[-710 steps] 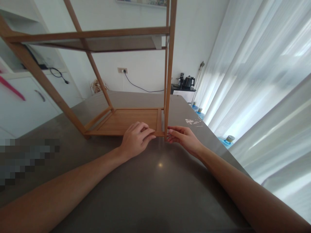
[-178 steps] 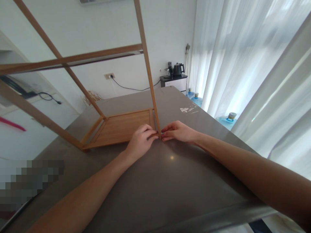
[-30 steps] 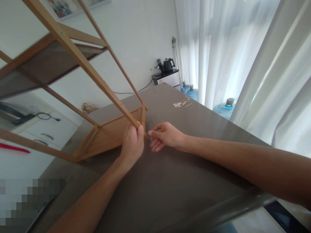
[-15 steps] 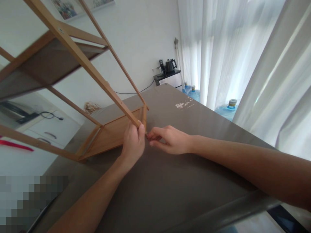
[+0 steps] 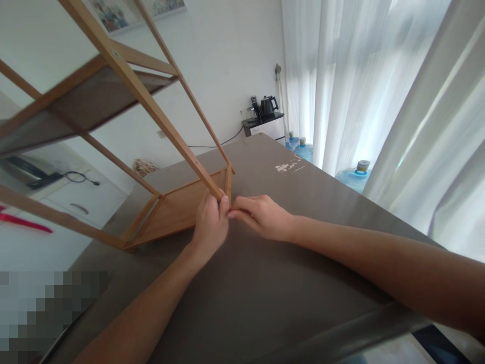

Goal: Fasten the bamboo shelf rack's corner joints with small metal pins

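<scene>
A wooden shelf rack (image 5: 157, 114) with slim posts leans at an angle over the table (image 5: 265, 288), its bottom wooden panel (image 5: 178, 205) near the tabletop. My left hand (image 5: 212, 220) is wrapped round the lower end of the nearest post. Close beside it, at that post end, my right hand (image 5: 257, 215) is closed in a pinch. Whatever lies between its thumb and finger is too small and hidden to make out. Higher up, a dark-looking second shelf (image 5: 91, 101) spans the posts.
Blue water bottles (image 5: 354, 177) stand beyond the table's right edge by white curtains (image 5: 352, 76). A black kettle (image 5: 268, 105) sits on a small cabinet (image 5: 265, 126) at the far corner. White drawers (image 5: 87, 202) are at the left.
The thumb and fingers of my right hand have closed together at the post end. My left hand keeps its grip. The rack appears slightly further right as the view shifts.
</scene>
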Demonstrator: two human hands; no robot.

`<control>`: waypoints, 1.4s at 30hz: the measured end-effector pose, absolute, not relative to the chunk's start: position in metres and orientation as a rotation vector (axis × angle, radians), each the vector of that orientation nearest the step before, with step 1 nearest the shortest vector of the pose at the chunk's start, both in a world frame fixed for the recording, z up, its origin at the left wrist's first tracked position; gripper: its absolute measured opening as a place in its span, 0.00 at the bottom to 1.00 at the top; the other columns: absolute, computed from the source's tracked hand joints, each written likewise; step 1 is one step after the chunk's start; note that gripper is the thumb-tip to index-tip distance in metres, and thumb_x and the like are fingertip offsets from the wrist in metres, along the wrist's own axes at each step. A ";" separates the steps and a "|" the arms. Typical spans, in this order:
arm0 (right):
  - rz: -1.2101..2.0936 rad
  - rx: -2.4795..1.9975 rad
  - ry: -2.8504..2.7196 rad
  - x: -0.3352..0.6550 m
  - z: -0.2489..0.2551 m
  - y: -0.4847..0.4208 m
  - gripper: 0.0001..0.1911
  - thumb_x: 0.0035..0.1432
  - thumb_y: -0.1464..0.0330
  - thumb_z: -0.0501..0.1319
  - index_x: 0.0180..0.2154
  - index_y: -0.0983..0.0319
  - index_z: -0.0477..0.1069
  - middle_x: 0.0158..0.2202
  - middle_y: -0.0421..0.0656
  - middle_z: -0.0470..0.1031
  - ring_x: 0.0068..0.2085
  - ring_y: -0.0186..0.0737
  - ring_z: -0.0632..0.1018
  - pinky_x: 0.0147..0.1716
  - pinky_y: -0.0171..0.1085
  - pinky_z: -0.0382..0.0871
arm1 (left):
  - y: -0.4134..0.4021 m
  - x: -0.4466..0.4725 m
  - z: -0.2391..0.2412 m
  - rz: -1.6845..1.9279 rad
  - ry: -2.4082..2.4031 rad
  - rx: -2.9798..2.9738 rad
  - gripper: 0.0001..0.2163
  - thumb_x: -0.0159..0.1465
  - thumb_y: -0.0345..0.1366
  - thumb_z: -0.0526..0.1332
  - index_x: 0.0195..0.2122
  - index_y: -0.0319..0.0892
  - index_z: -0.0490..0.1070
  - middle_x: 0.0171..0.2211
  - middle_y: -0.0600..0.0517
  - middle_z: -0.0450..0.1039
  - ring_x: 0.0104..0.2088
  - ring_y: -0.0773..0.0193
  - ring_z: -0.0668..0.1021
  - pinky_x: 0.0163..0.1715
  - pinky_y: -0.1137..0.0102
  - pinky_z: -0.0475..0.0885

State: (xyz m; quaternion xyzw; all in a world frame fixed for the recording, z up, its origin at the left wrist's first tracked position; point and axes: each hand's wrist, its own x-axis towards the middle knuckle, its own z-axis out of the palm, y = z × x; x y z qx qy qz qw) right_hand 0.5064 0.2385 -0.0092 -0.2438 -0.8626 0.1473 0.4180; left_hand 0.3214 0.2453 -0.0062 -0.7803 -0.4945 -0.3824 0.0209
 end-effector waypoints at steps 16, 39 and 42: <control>1.196 -1.041 -1.616 0.487 -0.043 0.284 0.12 0.63 0.62 0.60 0.34 0.64 0.74 0.21 0.41 0.77 0.20 0.35 0.77 0.20 0.32 0.69 | 0.242 0.323 -0.021 -1.134 -1.507 -2.439 0.09 0.71 0.35 0.50 0.40 0.41 0.67 0.39 0.46 0.73 0.43 0.58 0.76 0.46 0.64 0.71; 0.838 -0.966 -1.951 0.505 -0.018 0.253 0.21 0.64 0.58 0.60 0.26 0.66 0.76 0.23 0.41 0.75 0.26 0.33 0.73 0.28 0.32 0.63 | 0.247 0.315 -0.001 -1.206 -1.569 -2.283 0.14 0.71 0.42 0.47 0.42 0.41 0.69 0.39 0.46 0.75 0.44 0.54 0.77 0.45 0.62 0.70; 1.286 -0.932 -1.642 0.497 -0.015 0.245 0.11 0.61 0.62 0.63 0.34 0.65 0.73 0.22 0.41 0.76 0.23 0.35 0.75 0.23 0.33 0.68 | 0.247 0.316 0.000 -1.211 -1.578 -2.285 0.13 0.71 0.41 0.48 0.41 0.41 0.69 0.38 0.46 0.75 0.43 0.55 0.77 0.45 0.62 0.69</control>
